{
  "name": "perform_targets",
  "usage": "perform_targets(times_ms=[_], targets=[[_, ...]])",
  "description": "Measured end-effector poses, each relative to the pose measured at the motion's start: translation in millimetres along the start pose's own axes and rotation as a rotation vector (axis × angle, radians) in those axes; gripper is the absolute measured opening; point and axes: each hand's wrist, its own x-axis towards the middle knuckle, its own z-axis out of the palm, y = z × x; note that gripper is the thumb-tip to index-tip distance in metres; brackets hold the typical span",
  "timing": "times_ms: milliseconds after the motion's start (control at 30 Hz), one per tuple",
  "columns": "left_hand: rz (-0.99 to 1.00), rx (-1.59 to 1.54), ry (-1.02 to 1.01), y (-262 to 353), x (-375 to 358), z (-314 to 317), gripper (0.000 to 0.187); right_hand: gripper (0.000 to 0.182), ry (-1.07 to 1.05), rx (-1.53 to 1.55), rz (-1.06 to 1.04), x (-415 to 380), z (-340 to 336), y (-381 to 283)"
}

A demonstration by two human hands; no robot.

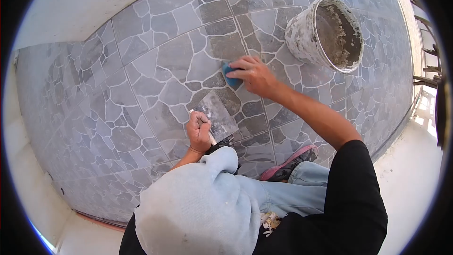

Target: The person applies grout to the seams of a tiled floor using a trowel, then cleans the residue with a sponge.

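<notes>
My right hand (252, 75) is closed round a blue tool (231, 74), perhaps a scraper or sponge, pressed against the grey stone-patterned tiles (177, 56) with their pale joint lines. Lower and to the left, my left hand (199, 130) grips the edge of a flat, square grey board (218, 115) smeared with paste. The board lies tilted over the floor, near my knee. Darker, damp-looking patches surround the blue tool.
A mortar-crusted white bucket (302, 35) stands at the upper right. A white wall block (80, 9) juts in at the upper left. My shoe (292, 163) rests below my right forearm. Dark railings (427, 80) line the right edge.
</notes>
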Motion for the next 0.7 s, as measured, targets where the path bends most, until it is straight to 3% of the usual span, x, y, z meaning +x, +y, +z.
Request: perform_targets(times_ms=[67,100,167,200,333,367,433,500,567,600,633,700], targets=[[0.022,0.036,0.038,1,0,1,0.007,0.041,-0.207,0.160,0.006,-98,-9,-41],[-0.006,0.049,0.022,-6,-2,-1,0.007,0.038,-0.395,0.154,-0.051,-132,-25,-57],[0.036,0.095,-0.018,-5,0,0,0.007,0.033,-0.812,0.262,0.060,-166,-66,-73],[0.061,0.154,-0.025,-6,1,2,0.007,0.033,-0.804,0.241,0.073,-161,-91,-74],[0.082,0.199,-0.015,-1,2,5,0.007,0.031,-0.122,0.356,0.433,-82,-229,-72],[0.085,0.205,-0.020,0,4,8,0.007,0.035,0.088,0.379,0.499,-61,-252,-63],[0.030,0.276,-0.014,1,2,3,0.009,0.049,0.209,0.192,0.618,-24,-286,-37],[0.067,0.348,-0.007,7,2,4,0.012,0.047,0.048,0.092,0.669,-17,-288,41],[0.068,0.314,-0.009,3,0,2,0.014,0.044,-0.175,0.093,0.974,-7,-278,84],[0.078,0.328,0.058,5,3,2,0.014,0.045,-0.139,-0.004,0.776,-22,-259,127],[0.069,0.311,0.034,6,2,2,0.015,0.057,-0.199,-0.002,0.789,-19,-247,128],[0.049,0.296,0.040,8,-3,4,0.016,0.075,-0.276,-0.165,0.606,-28,-210,174]])
